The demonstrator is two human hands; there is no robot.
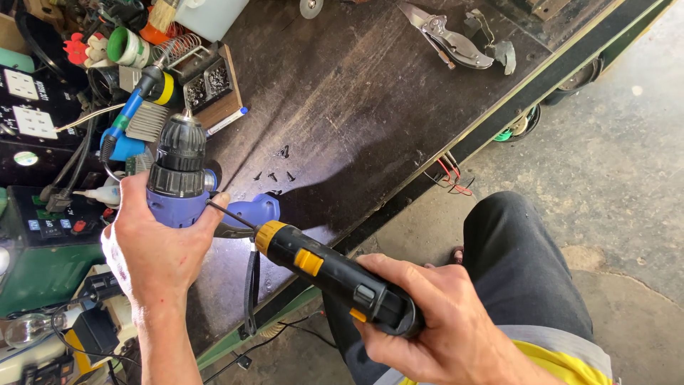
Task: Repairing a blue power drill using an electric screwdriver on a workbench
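Left hand: clamped on blue drill.
Right hand: clamped on black screwdriver, tip at drill.
Screws: mid-bench.

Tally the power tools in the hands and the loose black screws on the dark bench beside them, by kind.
Blue drill, in the left hand: 1
Black-and-yellow electric screwdriver, in the right hand: 1
Loose black screws on the bench: about 6; they are small and hard to separate
Total: about 8

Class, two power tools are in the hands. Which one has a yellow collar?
The black electric screwdriver in the right hand; the left hand's drill is blue and grey.
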